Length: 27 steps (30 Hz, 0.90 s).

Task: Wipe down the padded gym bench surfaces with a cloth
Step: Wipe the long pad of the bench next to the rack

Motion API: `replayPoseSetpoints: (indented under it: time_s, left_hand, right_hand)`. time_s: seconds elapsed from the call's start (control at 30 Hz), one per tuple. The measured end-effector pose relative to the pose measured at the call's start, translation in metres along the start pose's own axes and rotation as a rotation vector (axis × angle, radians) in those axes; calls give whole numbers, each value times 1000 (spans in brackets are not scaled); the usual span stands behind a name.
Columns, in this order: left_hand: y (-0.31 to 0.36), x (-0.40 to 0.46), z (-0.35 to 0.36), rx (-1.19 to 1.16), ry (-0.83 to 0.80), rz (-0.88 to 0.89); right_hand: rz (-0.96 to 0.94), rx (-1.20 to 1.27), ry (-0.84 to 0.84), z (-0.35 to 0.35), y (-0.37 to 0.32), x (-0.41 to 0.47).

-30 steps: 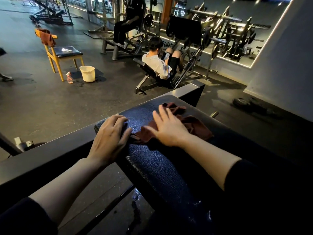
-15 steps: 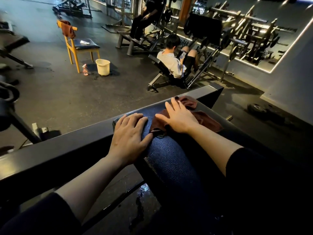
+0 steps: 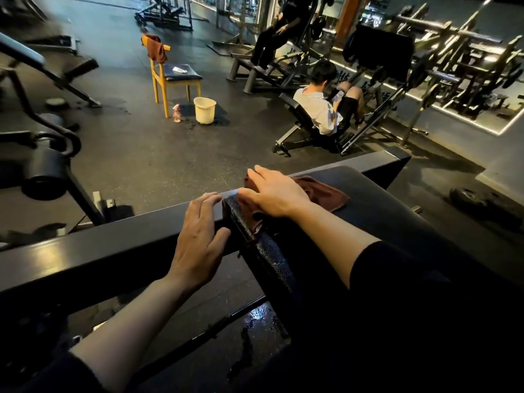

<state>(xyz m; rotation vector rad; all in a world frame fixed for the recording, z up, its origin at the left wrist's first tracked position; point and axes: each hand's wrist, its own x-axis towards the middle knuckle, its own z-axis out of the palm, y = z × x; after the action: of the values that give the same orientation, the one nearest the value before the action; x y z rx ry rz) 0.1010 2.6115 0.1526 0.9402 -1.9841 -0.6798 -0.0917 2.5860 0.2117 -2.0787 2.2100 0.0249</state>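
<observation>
The right hand [image 3: 273, 194] lay flat on the reddish-brown cloth [image 3: 326, 194], fingers straight and close together, pressing it onto the padded bench surface [image 3: 397, 222] at the pad's upper left corner, where part of the cloth draped over the pad's left edge. The left hand [image 3: 200, 236] rested on the steel frame bar [image 3: 85, 251] just left of the pad, fingers straight and slightly apart, its thumb touching the pad's side; it held nothing. In my judgement the chief risk was the cloth sliding off the left edge of the pad, since only flat pressure secured it and nothing gripped it. A stroke carried further left could also pass over the joint between pad and bar, leaving the textured side wall unwiped. The floor below the pad showed a wet sheen, so a footing slip was possible. Well beyond the pad stood a wooden chair [image 3: 170, 78], a pale bucket [image 3: 204, 110] and a spray bottle [image 3: 176, 114], out of reach for re-wetting. No brand or label was legible; pale characters on the far mirror base could not be read.
</observation>
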Motion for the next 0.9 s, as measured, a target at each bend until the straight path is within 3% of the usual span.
replayPoseSetpoints:
  time_s: [0.3, 0.53, 0.63, 0.8, 0.9]
  left_hand:
    - [6, -4, 8, -27, -101, -27]
    - [3, -4, 5, -48, -185, -56]
    - [3, -7, 5, -102, -174, -72]
    - [8, -23, 8, -45, -45, -4]
    - [8, -33, 10, -46, -64, -46]
  right_hand:
    - [-95, 28, -56, 1, 8, -105]
    - [-48, -48, -39, 4, -24, -30]
    - [-77, -56, -24, 4, -28, -24]
    - [-242, -36, -7, 4, -20, -102]
    - [-221, -29, -29, 4, -19, -114]
